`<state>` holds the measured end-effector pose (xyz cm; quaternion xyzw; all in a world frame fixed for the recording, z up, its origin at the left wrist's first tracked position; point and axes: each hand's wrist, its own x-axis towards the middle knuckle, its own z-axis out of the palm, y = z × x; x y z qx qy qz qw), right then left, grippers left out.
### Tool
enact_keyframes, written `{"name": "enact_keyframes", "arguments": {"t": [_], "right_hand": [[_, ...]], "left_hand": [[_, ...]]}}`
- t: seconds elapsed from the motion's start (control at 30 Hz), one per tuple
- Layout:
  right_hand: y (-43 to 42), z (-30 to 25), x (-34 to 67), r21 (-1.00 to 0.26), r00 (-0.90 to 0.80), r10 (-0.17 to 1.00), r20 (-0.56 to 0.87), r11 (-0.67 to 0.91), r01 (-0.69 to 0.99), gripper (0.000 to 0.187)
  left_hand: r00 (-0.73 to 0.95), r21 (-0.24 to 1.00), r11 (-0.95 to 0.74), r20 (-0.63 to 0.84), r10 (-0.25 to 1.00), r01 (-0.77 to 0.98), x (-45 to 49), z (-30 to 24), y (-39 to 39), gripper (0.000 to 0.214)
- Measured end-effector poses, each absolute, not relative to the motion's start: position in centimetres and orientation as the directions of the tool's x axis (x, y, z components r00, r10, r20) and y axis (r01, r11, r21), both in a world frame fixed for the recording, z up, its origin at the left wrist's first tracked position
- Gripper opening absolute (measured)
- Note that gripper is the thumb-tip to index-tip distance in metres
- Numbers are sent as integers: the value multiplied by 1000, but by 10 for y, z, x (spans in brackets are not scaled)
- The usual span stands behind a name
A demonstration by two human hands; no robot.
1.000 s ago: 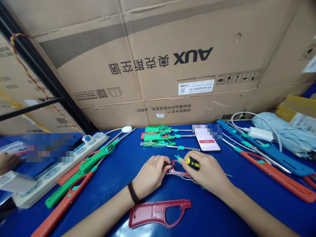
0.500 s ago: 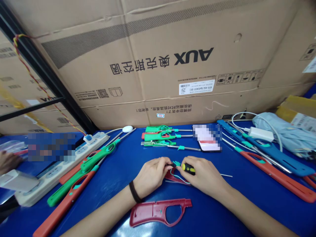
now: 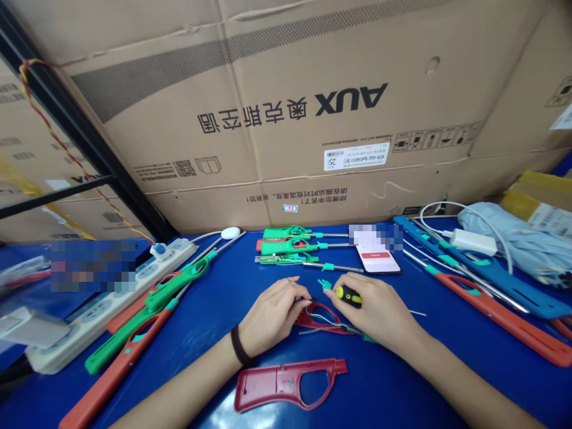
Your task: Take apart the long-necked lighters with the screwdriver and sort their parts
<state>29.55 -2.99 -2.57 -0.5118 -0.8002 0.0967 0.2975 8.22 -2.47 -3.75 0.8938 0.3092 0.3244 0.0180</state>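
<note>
My left hand (image 3: 277, 311), fingers closed, pinches a small dark part at the handle end of an opened red lighter body (image 3: 325, 317), whose thin wires show. To its right, my right hand (image 3: 373, 302) is closed around a short yellow-and-black screwdriver (image 3: 349, 296). A small green plastic piece (image 3: 324, 286) is pinched between thumb and finger of that same hand, apart from the lighter. Nearer to me lies a loose red shell half (image 3: 290, 384), its inner side up. The far end of the lighter is partly hidden beneath my right hand.
Several green lighter bodies (image 3: 286, 245) and a phone (image 3: 378, 256) lie beyond my hands. Assembled lighters (image 3: 154, 325) and a power strip (image 3: 102, 310) are at left. On the right are blue and red long lighters (image 3: 500, 319). A large cardboard box (image 3: 277, 71) stands behind.
My right hand has moved right with the screwdriver and green piece, away from my left hand, uncovering more of the red lighter body. Another person's hand at far left has left the view.
</note>
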Motion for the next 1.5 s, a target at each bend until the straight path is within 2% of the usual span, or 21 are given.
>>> {"name": "enact_keyframes", "arguments": {"t": [0.17,0.3,0.4,0.57,0.7,0.8,0.83,0.9,1.0,1.1,1.23,1.3,1.37,1.43,1.5], "right_hand": [[-30,-22,299,-475,-330,844,423,517,712,18],[-31,-19,300,-482,-352,817,456,559,675,19],[-33,-20,299,-493,-401,810,429,581,647,17],[-38,-14,301,-530,-458,814,357,581,619,23],[-44,-7,304,-465,-647,720,252,676,572,23],[-45,-8,303,-411,-667,714,215,685,601,19],[-45,-9,303,-401,-665,717,210,683,610,19],[-43,-11,302,-393,-661,722,203,679,621,17],[-41,-12,302,-390,-640,736,221,668,634,13],[-40,-13,303,-409,-573,762,303,647,644,15],[-36,-13,304,-448,-429,792,434,603,660,19],[-33,-13,305,-467,-367,809,459,571,676,20],[-29,-13,306,-485,-310,828,467,533,693,20],[-26,-13,307,-489,-267,842,469,499,715,20],[-24,-13,308,-482,-244,849,468,477,734,20]], "left_hand": [[676,219,-821,478,561,527,73,-31,-20,11],[646,230,-797,482,592,559,60,-25,-14,16],[635,244,-782,470,612,573,51,-20,-10,15],[719,323,-779,307,624,538,48,-4,-13,46],[742,348,-755,200,640,557,54,10,-37,49],[760,399,-713,60,648,577,54,10,-63,52],[756,397,-701,30,654,592,52,8,-71,51],[749,365,-704,26,662,610,46,1,-85,33],[764,328,-741,82,641,586,36,-5,-96,11],[737,382,-710,101,668,592,30,-1,-96,19],[635,568,-589,143,759,575,37,8,-73,24],[583,641,-547,186,791,538,43,9,-54,24],[612,672,-532,147,777,514,50,6,-34,24],[655,608,-586,140,743,536,55,3,-19,23],[657,470,-651,180,732,596,59,0,-13,25]]}}
